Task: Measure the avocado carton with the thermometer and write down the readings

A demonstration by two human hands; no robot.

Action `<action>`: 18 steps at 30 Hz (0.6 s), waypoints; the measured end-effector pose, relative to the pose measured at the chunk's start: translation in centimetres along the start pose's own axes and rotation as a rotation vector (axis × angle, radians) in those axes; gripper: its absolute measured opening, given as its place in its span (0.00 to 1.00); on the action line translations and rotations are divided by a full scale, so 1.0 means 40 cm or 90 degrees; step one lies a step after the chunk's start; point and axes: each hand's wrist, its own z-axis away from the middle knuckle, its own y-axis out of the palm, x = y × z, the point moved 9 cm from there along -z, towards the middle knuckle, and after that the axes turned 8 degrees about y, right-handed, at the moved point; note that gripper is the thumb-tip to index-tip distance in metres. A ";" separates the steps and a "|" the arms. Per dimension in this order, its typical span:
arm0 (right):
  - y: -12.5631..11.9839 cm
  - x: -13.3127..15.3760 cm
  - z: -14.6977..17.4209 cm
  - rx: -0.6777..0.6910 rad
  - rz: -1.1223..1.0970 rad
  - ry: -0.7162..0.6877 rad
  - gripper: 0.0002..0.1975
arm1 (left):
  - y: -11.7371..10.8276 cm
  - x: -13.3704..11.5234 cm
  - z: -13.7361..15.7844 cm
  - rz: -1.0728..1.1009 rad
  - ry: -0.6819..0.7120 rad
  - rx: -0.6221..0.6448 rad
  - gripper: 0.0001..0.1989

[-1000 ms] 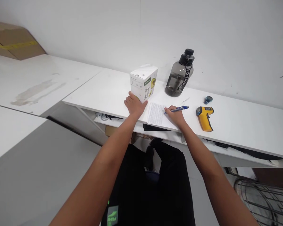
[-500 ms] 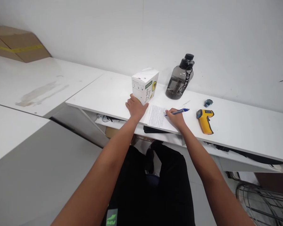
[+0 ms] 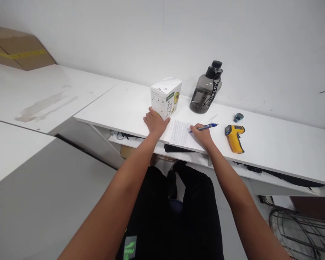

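A blue pen is pinched in my right hand, its tip down on a sheet of paper covered with dense small writing. My left hand grips the lower part of a white "Super Meal" box, fingers at its left side and thumb by its front corner. The box stands upright on the white desk, just behind and left of the paper. Part of the sheet's right side is hidden by my right hand.
Behind the paper stands a grey water bottle with a black cap. To the right lie a yellow infrared thermometer and a small dark blue watch-like item. A cardboard box sits far left. A wire rack is at lower right.
The view has shifted very slightly. My left hand stays on the box, and my right hand keeps the pen at nearly the same spot on the paper.
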 end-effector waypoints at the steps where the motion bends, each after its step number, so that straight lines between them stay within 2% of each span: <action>1: -0.002 0.001 0.000 -0.005 0.002 -0.002 0.17 | 0.000 0.000 0.000 0.003 0.000 -0.001 0.53; 18: -0.008 0.005 0.001 -0.030 0.009 -0.012 0.18 | 0.000 0.001 -0.001 0.008 0.009 -0.019 0.53</action>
